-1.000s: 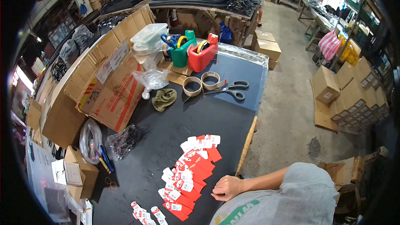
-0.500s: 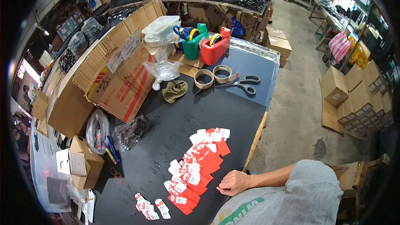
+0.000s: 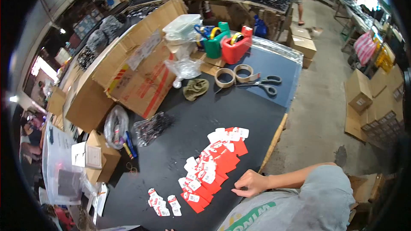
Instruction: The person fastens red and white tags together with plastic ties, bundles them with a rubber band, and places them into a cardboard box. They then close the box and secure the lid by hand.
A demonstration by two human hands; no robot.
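My right hand (image 3: pixel 250 183) is curled closed at the table's near right edge, with nothing visible in its fingers. It lies just right of an overlapping row of red cards (image 3: pixel 226 161) bearing white printed labels, apart from them. Of my left hand (image 3: pixel 169 229), only fingertips show at the bottom edge of the view; the rest is out of frame. Above and left of those fingertips, a small group of loose white-and-red tags (image 3: pixel 158 204) lies on the black tabletop (image 3: pixel 180 128). One more tag (image 3: pixel 174 205) sits beside that group.
Scissors (image 3: pixel 269 84), two tape rolls (image 3: pixel 224 78), a green tape dispenser (image 3: pixel 212 47) and a red one (image 3: pixel 235 51) occupy the far end. An olive cloth (image 3: pixel 195 89) and a cardboard box (image 3: pixel 141 85) stand nearby. Markers (image 3: pixel 130 145) and a small carton (image 3: pixel 102 156) are left.
The camera view has shifted, so the table appears farther right. Left fingertips and a pale edge have come into view at the bottom. My right hand remains curled beside the cards.
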